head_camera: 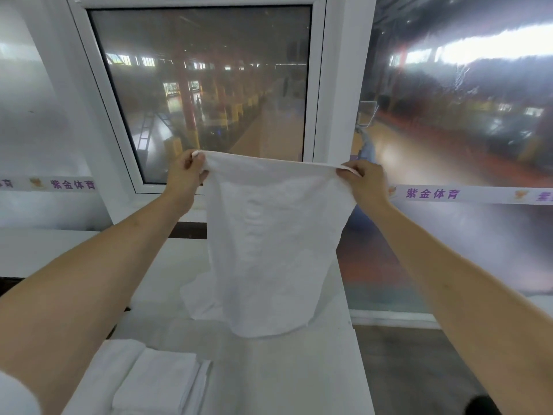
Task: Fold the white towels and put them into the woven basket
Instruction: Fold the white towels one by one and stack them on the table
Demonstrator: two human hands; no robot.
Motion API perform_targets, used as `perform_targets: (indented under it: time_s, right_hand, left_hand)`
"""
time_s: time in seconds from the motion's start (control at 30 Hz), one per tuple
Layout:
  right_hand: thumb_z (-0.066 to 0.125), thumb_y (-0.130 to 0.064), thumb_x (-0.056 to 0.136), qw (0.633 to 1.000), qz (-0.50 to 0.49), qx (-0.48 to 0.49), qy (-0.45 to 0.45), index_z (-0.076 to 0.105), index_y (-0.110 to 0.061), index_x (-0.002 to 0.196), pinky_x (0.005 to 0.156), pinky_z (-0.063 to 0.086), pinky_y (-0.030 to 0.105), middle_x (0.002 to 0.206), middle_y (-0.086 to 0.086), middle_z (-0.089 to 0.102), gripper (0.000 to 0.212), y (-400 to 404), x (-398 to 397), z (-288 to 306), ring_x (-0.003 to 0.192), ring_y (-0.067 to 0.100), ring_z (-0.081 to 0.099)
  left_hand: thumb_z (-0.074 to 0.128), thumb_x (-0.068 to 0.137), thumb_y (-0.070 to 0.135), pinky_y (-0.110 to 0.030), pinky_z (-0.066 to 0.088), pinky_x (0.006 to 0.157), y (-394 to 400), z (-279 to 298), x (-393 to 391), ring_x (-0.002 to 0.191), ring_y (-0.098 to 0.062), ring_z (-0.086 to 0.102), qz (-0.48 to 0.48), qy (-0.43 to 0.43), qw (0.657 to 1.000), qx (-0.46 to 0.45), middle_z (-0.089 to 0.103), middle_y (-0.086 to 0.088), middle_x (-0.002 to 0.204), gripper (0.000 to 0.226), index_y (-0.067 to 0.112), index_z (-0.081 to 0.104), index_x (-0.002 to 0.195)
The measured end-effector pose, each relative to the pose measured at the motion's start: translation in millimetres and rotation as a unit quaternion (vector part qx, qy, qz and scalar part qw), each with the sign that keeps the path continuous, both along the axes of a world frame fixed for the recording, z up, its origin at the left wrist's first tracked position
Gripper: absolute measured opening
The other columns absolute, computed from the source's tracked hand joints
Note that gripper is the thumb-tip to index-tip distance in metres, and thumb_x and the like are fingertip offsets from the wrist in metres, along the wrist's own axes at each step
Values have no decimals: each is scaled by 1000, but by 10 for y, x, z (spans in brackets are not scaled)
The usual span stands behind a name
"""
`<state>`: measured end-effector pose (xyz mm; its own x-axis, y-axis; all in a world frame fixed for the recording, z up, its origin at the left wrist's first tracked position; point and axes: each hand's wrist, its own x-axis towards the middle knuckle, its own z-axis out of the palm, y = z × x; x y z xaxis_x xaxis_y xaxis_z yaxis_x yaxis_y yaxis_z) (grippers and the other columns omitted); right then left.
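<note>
Left hand [187, 172] pinches the upper left corner of the white towel [273, 244], right hand [363, 178] pinches the upper right one. It hangs mid-frame, long axis vertical, hem brushing the table [284, 375]. Looks light, limp; corners are the hold. Folded towels [155, 381] sit lower left.

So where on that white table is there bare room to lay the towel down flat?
The bare patch of table lies between the hanging towel and the near edge, right of the folded towels. The near-left corner is crowded by that stack. Left hand and right hand pinch the towel's top corners.
</note>
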<state>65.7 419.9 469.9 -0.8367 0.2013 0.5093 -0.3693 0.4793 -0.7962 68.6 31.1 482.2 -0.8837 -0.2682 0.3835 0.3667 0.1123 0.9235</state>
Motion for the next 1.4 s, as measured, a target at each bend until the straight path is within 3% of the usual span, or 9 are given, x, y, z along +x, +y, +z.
perform_targets:
  time_s: [0.1,0.27,0.5,0.7,0.87,0.93,1.03,1.17,1.4]
  right_hand:
    - [75,-23,92,1000,2,-10,2,78,-20,88,62,42,14,75,-16,68,6,81,217,-37,65,-4,57]
    - [75,-18,92,999,16,-30,-27,78,-22,88,66,44,20,78,-10,71,7,219,801,-272,71,7,60]
    - [70,-11,96,995,46,9,-88,75,-27,83,65,45,10,80,-12,71,21,292,2152,-792,67,-7,59]
    - [77,-15,91,986,10,-19,-165,77,-18,79,58,44,13,71,-9,69,13,222,3267,-1457,62,0,56]
    - [75,-21,94,968,-15,-5,-249,78,-14,85,70,48,27,85,3,75,11,164,4007,-2120,75,14,64]
    - [71,-19,97,963,-9,7,-269,76,-17,86,68,48,25,86,-1,75,13,136,4249,-2328,78,14,65]
    - [65,-18,101,955,-11,40,-294,74,-21,91,67,47,21,91,-5,74,14,103,4458,-2566,83,13,64]
    - [65,-19,100,946,-8,50,-320,75,-17,94,73,47,32,96,5,75,12,113,4549,-2770,87,20,63]
    - [68,-24,98,942,-35,15,-334,77,-23,94,76,51,33,95,-4,76,10,95,4410,-2953,91,19,67]
  left_hand:
    - [52,107,19,-32,55,101,68,-51,207,106,-16,61,-17,15,1000,8,59,-2,101,14,14,63,100]
    - [53,105,15,-35,54,103,142,-247,773,97,-12,59,-51,9,999,5,58,0,92,19,17,65,91]
    - [56,102,18,-34,56,98,51,-807,1902,92,-12,65,-84,-33,995,-46,68,6,88,23,25,71,86]
    - [55,104,16,-32,57,94,-120,-1547,2970,92,-11,65,-111,-97,987,-64,69,0,95,18,15,71,95]
    - [57,104,18,-40,55,103,-162,-2293,3753,96,-14,65,-129,-188,973,-36,66,-6,98,17,7,70,101]
    - [57,105,19,-44,54,105,-182,-2542,3996,92,-17,62,-131,-218,966,-40,61,-9,92,21,3,67,96]
    - [56,105,18,-43,54,105,-200,-2808,4245,93,-17,62,-134,-249,959,-31,61,-11,93,21,5,67,95]
    - [53,106,17,-41,56,101,-197,-3050,4398,100,-21,65,-118,-277,953,-18,67,-9,102,20,14,71,97]
    - [55,105,26,-34,46,79,-216,-3232,4191,92,-17,63,-79,-294,945,-117,71,2,95,22,23,71,89]
